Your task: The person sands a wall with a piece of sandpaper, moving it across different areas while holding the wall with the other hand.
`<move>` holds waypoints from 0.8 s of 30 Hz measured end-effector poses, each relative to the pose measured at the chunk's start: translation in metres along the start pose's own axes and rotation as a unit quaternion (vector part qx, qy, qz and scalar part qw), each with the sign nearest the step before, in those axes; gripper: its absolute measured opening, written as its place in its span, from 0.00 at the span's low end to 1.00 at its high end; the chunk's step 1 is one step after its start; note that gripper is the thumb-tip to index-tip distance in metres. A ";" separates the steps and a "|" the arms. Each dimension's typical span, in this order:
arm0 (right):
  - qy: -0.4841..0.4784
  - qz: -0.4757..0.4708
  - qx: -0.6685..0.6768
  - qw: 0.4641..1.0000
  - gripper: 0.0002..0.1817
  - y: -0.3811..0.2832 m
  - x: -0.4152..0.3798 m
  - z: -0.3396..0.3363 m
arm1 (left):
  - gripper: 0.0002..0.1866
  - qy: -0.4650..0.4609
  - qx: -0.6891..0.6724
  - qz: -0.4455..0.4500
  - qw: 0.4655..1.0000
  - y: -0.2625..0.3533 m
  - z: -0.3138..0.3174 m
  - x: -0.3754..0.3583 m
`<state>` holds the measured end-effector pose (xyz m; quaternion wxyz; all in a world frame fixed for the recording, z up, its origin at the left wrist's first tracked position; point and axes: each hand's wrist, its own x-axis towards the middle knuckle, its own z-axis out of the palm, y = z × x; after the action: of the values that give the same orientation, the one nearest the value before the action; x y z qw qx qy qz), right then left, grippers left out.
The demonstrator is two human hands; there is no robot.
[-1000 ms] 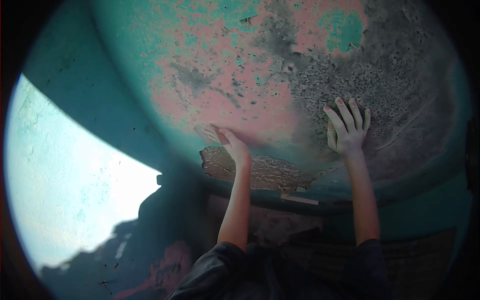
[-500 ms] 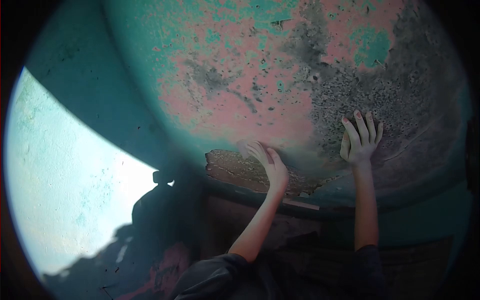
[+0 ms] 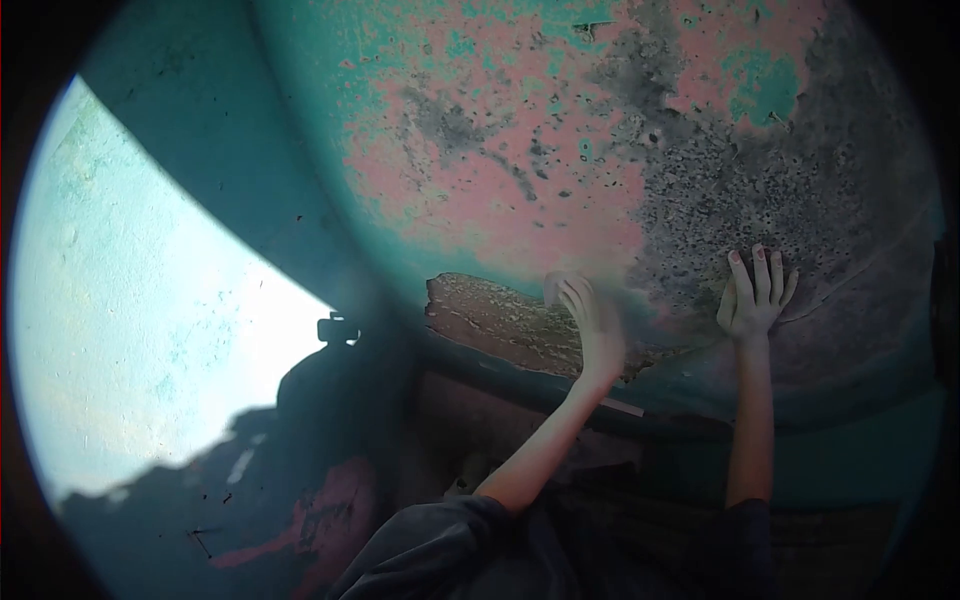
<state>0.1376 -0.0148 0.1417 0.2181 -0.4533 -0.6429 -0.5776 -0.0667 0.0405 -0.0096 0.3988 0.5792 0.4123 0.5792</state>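
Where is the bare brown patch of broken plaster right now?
In the head view, the bare brown patch sits centre-low on the peeling teal-and-pink wall, just left of the left hand.

No readable text, label, number or sign shows anywhere on the peeling painted wall (image 3: pixel 520 180).

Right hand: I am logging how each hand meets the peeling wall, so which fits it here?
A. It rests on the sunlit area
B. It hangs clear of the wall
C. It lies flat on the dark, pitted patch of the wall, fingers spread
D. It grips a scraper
C: the right hand lies open against the dark, pitted patch of the wall, fingers spread upward and holding nothing.
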 end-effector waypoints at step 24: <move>0.006 0.031 0.035 0.999 0.21 -0.001 -0.004 0.003 | 0.37 0.116 -0.020 -0.008 0.993 0.028 0.044 0.018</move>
<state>0.1393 -0.0134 0.1370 0.2557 -0.4614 -0.6470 -0.5506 -0.0228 0.0489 0.0223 0.3643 0.4972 0.4487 0.6471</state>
